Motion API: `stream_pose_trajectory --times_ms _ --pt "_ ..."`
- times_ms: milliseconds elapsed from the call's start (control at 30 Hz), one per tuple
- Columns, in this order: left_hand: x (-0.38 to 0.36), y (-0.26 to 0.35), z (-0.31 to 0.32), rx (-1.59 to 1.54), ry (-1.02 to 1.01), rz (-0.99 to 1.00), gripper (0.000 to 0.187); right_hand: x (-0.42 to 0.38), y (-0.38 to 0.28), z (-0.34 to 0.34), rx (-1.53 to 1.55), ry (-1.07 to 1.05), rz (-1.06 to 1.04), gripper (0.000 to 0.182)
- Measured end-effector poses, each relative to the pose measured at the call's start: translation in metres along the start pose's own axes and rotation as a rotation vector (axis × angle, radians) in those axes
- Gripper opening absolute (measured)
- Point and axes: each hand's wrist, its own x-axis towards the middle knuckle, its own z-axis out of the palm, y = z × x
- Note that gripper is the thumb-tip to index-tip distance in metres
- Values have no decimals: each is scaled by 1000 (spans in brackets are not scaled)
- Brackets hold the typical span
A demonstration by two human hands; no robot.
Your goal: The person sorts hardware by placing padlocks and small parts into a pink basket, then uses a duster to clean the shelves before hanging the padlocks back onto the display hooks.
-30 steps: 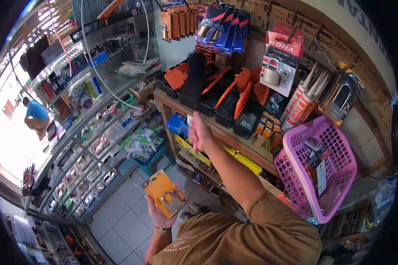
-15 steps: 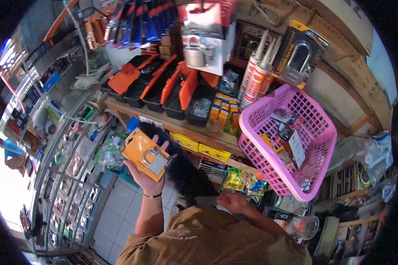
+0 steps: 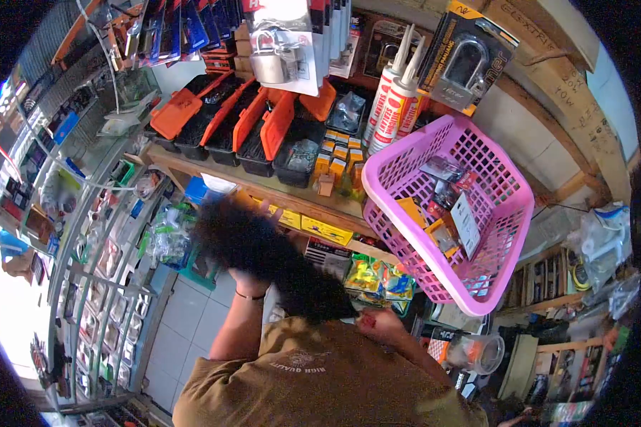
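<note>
My left hand point(image 3: 248, 282), with a dark band at its wrist, is mostly covered; only the lower palm and some fingertips show. It held a yellow carded padlock moments earlier, and an orange-yellow edge still shows by the fingertips. The padlock itself is hidden. A black fluffy duster point(image 3: 253, 245) lies across that hand. Low in front of my brown shirt point(image 3: 292, 377), my right hand point(image 3: 383, 324) is closed at the duster's lower end, where the handle is barely visible.
A pink plastic basket point(image 3: 377, 192) with small packets stands on the wooden shelf at right. Black bins point(image 3: 256, 158) with orange lids, sealant tubes point(image 3: 388, 107) and small orange boxes point(image 3: 340, 153) line the shelf. Carded padlocks point(image 3: 281, 60) hang above. Glass display shelving point(image 3: 114, 285) runs along the left.
The duster has moved over my left hand and now covers the carded padlock that was plainly visible before. My view has shifted slightly, so the shelf sits further left and higher.
</note>
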Motion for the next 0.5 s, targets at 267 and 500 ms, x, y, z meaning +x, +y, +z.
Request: stream_pose_trajectory --times_ms 267,500 --pt "0 -2 -3 33 139 12 56 1 8 1 30 -6 -87 27" --pt "-6 5 3 -41 248 30 63 4 -4 -8 8 -30 -74 28"
